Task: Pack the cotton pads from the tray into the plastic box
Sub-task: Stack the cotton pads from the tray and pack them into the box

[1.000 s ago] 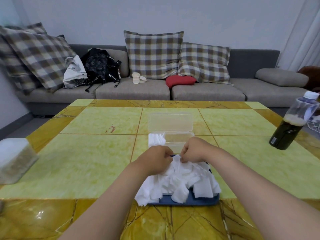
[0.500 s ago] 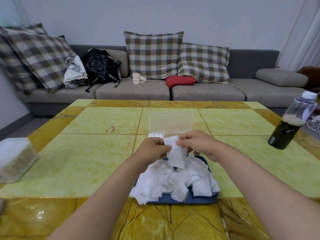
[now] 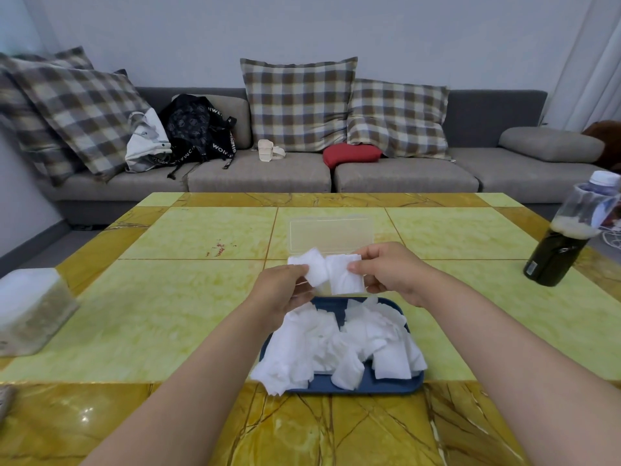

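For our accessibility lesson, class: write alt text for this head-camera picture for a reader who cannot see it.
The left hand and right hand pinch white pads above a blue tray holding a pile of more, on a yellow-green table. A clear box lies open just beyond the hands, with a bottle at right and a sofa behind.

- Counter (image 3: 188,317): pale green marbled tiles, amber veined border; small red marks (image 3: 220,248) on one far tile.
- Far right on counter: upright bottle (image 3: 568,237), dark liquid, foam line, white cap.
- Left edge of counter: translucent lidded container (image 3: 30,311), contents unclear.
- Behind counter: grey sofa (image 3: 262,173).
- On sofa: plaid cushions at left (image 3: 77,119), centre (image 3: 299,105) and right of centre (image 3: 396,119); white bag (image 3: 146,142) touching black backpack (image 3: 198,126); small cream object (image 3: 268,154); red cushion (image 3: 353,153); grey bolster (image 3: 551,144).
- Upper right: pale curtain (image 3: 594,55).
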Motion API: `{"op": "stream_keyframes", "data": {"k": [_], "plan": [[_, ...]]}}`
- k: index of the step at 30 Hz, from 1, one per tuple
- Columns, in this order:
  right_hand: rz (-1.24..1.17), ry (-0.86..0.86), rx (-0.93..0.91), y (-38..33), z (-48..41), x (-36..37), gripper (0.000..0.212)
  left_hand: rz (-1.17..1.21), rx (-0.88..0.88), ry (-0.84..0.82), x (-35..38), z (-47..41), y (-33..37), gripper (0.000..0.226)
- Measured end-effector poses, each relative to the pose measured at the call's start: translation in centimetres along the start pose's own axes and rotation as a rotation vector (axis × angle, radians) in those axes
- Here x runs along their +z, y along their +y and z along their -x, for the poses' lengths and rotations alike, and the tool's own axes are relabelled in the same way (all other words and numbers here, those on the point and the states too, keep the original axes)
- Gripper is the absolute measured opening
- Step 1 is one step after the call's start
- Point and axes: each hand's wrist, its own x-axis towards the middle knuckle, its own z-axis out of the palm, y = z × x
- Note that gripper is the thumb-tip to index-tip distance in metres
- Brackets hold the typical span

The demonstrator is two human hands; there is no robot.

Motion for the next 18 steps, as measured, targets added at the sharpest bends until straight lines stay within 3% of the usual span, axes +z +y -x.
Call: {"op": "stream_keyframes", "data": {"k": [6, 18], "plan": [[-0.031, -0.050, -0.122, -0.6, 0.3, 0.2, 0.004, -0.094, 0.065, -0.116, 0.4, 0.7, 0.3, 0.012], [0.064, 0.088, -0.147, -1.0, 0.4, 1.2, 0.009, -0.039, 0.087, -0.257, 0.7, 1.1, 0.9, 0.034]]}}
